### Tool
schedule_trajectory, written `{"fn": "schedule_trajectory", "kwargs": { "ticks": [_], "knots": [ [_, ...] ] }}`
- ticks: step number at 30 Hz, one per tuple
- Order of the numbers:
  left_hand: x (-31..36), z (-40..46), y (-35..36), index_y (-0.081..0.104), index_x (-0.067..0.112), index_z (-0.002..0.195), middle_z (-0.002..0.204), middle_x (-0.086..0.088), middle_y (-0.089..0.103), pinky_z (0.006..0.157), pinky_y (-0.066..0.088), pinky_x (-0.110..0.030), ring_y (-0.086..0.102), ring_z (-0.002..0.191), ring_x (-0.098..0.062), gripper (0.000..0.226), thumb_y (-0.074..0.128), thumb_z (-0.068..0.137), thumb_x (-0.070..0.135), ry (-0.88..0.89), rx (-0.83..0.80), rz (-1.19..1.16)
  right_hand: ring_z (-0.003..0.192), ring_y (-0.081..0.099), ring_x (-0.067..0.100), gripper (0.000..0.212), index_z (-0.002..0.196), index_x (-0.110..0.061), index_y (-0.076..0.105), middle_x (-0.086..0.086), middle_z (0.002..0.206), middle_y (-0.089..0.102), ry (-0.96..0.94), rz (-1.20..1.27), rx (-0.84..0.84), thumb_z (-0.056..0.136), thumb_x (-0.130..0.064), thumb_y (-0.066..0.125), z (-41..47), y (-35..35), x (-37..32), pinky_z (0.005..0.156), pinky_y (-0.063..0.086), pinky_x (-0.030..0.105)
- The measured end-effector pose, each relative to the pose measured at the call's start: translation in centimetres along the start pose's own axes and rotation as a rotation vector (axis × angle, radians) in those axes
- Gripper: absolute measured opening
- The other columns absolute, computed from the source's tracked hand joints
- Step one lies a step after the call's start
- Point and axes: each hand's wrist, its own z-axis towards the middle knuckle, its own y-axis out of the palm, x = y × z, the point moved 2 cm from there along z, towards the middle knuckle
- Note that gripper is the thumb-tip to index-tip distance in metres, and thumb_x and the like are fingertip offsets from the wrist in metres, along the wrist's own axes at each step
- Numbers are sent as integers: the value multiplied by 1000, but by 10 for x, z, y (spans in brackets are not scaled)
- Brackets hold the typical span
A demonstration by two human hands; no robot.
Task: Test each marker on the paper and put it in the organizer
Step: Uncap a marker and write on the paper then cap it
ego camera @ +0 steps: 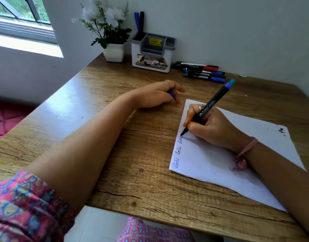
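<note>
My right hand (pixel 213 128) grips a black marker (pixel 208 106) with a blue and teal end, its tip touching the left edge of the white paper (pixel 220 165). Blue handwriting runs along that edge. My left hand (pixel 159 95) rests on the wooden desk (pixel 115 137) left of the paper, fingers curled around a small blue cap (pixel 171 93). A white and grey organizer (pixel 153 53) stands at the back by the wall, with a blue marker (pixel 136 20) and a black marker (pixel 141 21) upright in its left slot. Several markers (pixel 202 72) lie in a pile to its right.
A white pot of white flowers (pixel 111 41) stands left of the organizer in the corner. The wall runs right behind the desk. A window (pixel 19 18) is at the upper left. The desk's front edge is near my lap.
</note>
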Motion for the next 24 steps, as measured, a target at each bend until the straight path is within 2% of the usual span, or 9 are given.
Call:
{"fn": "schedule_trajectory", "kwargs": {
  "ticks": [2,5,8,10,12,14,17,20,24],
  "knots": [
    [-2,-1,-4,43,20,135,113,7,61,94,43,-23,58,97,-2,52,42,90,-6,-12,-3,-12,56,54,8,6,70,-13,56,-5,58,57,-3,74,29,68,-18,58,0,-2,-1,55,48,23],
    [-4,-3,-7,28,17,145,126,4,59,99,46,-23,61,108,-4,61,48,92,-4,8,-16,-78,40,39,6,3,76,-10,50,-5,45,46,60,364,187,76,-7,50,2,-6,0,39,35,17],
    [-3,-6,-9,27,13,143,119,-2,64,92,51,-23,65,105,-10,66,54,87,-7,14,18,-288,49,47,9,5,79,-15,54,-3,55,53,103,429,328,79,-10,55,4,-9,2,45,39,19],
    [-3,-7,-11,35,9,133,104,1,69,86,53,-20,67,97,-9,56,58,85,-7,5,46,-343,67,60,9,9,88,-17,61,0,75,65,129,456,332,86,-15,53,5,-11,4,56,47,22],
    [-2,-8,-13,39,8,123,90,6,73,80,53,-17,68,89,-5,46,61,84,-2,3,67,-307,85,64,11,27,104,-18,63,5,99,68,154,519,289,87,-26,44,5,-12,7,62,50,23],
    [-2,-8,-13,43,10,113,84,9,74,77,53,-18,68,85,-5,37,63,83,1,9,72,-288,95,64,14,42,115,-16,61,8,111,67,180,585,283,85,-33,37,5,-13,6,66,52,23],
    [0,-8,-13,49,13,101,85,11,74,73,51,-15,69,84,-5,24,61,84,1,30,55,-284,95,65,13,41,123,-12,56,9,114,67,207,600,322,94,-29,32,6,-12,4,65,53,23],
    [-1,-8,-13,51,15,98,80,10,74,71,51,-13,69,83,-4,20,60,85,2,30,64,-289,89,66,12,35,114,-15,58,6,107,69,215,575,331,100,-19,26,6,-11,3,64,53,23],
    [-3,-8,-13,52,18,97,78,11,74,72,52,-14,69,80,-3,20,59,86,2,31,74,-281,85,67,12,33,108,-16,57,7,103,70,213,591,311,100,-17,25,6,-11,3,63,53,23]
  ]
}}
